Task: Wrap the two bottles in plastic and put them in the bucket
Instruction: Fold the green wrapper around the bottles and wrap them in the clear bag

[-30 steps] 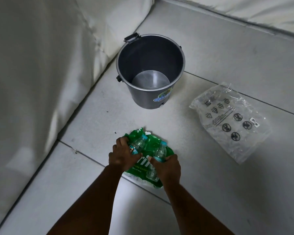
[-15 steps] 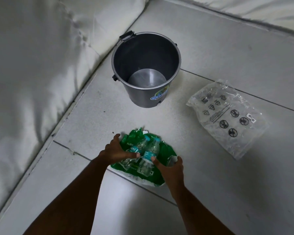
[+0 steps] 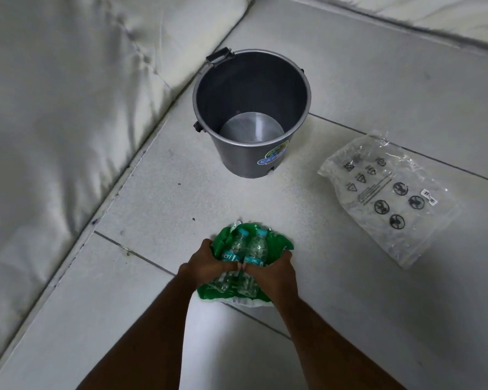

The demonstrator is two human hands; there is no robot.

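Change since earlier frames: both hands have closed inward, so that their fingertips now meet over the bottles; the green plastic edges have been drawn up at each side.
Left hand [image 3: 209, 264]: curled around the left edge of the crumpled green plastic wrapper [image 3: 279, 244], gripping it against the left bottle.
Right hand [image 3: 275, 273]: curled around the right edge of the same wrapper, gripping it against the right bottle.
Left bottle, small clear plastic, teal cap and label [image 3: 237, 250]: lying on the wrapper, cap pointing towards the bucket, touching its twin.
Right bottle, small clear plastic, teal cap and label [image 3: 255, 250]: lying parallel, just beside the first; lower part partly hidden by fingers.
Wrapper position: on the pale tiled floor [image 3: 181, 192], across a tile joint, well apart from the bucket.
Grey metal bucket with round sticker [image 3: 254, 161]: upright, nothing inside, next to the white cushioned edge [image 3: 68, 108] at the floor's left side.
Clear printed plastic bag [image 3: 386, 192]: flat on the floor, right of the bucket, untouched.
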